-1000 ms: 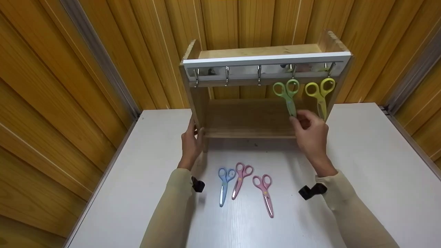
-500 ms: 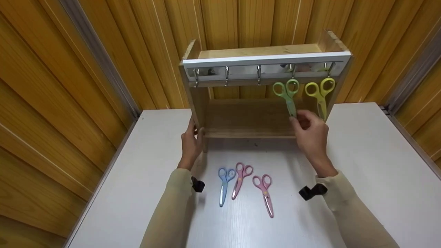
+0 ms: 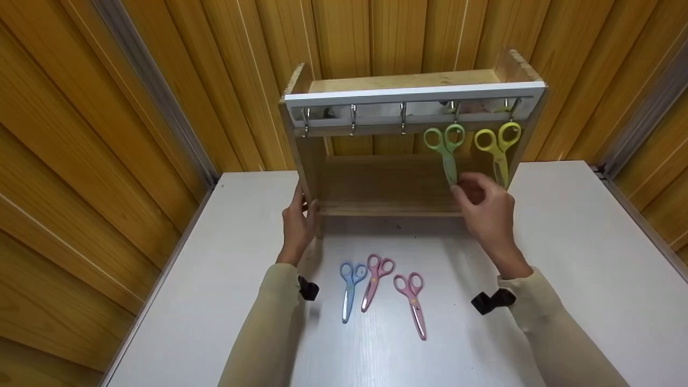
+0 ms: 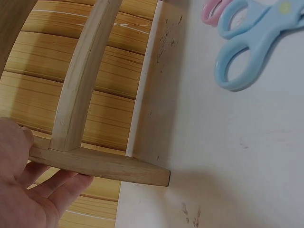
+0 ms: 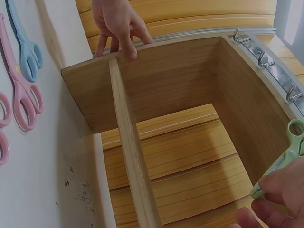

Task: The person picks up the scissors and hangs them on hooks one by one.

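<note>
A small wooden shelf (image 3: 387, 183) carries a rail of metal hooks (image 3: 404, 117) along its upper front. My left hand (image 3: 298, 220) grips the shelf's left side panel, thumb in front and fingers behind. Green scissors (image 3: 444, 148) hang by one finger loop at a hook right of the middle. Near their blade tip, my right hand (image 3: 488, 212) pinches them between thumb and finger, as the right wrist view shows. Yellow scissors (image 3: 498, 148) hang from the rightmost hook, their tip partly behind my right hand.
On the white table (image 3: 258, 333) before the shelf lie blue scissors (image 3: 349, 290), pink scissors (image 3: 373, 282) and a second pink pair (image 3: 413, 303). A wood-panelled wall (image 3: 398, 32) stands behind the shelf. The three left hooks carry nothing.
My right hand and forearm have shifted slightly to the right, and the green scissors' tip has tilted a little. The left hand stays on the panel.
</note>
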Tool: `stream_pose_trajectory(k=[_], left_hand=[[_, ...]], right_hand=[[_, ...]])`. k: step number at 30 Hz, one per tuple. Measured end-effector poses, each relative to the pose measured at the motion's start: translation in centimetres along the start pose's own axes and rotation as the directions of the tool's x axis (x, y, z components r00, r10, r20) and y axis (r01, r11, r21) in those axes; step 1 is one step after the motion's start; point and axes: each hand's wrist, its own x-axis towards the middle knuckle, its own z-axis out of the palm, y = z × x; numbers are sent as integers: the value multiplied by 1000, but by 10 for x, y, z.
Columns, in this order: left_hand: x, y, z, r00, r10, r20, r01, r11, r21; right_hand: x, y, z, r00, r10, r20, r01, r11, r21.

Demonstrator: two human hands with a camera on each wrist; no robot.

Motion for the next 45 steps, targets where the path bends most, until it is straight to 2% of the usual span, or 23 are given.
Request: stream_pose_trajectory(k=[3,10,14,22,25,28,35,37,41,45], left_hand=[[-1,-1,0,1000,13,-1,-13,1000,7],[0,-1,-2,1000,-5,3,5,1000,17],[0,-1,-3,1000,-24,2,24,1000,13],[0,-2,-5,999,-46,18,46,999,7],[0,-2,-5,998,-57,21,57,998,13],[0,-1,-5,999,-52,8,52,998,19],[-1,0,-1,998,-68,19,67,997,27],[-1,0,-1,997,-75,21,75,997,26],[-1,0,-1,998,-64,22,64,998,27],[1,1,0,997,-67,30,66,998,14]], right_hand=[[-1,0,-1,1000,-10,21,10,1000,-17],[-4,-2,-8,997,-26,78,32,996,-78],[-8,-2,-11,990,8,142,9,993,-118],[-25,0,-10,964,81,253,-27,977,-213],[-34,1,-8,948,113,296,-36,967,-253],[-46,3,-6,924,145,353,-36,954,-297],[-78,9,-3,835,201,512,10,925,-379],[-86,9,0,815,207,541,26,920,-392],[-101,8,5,793,210,573,53,912,-407],[-112,4,8,794,185,579,85,909,-408]])
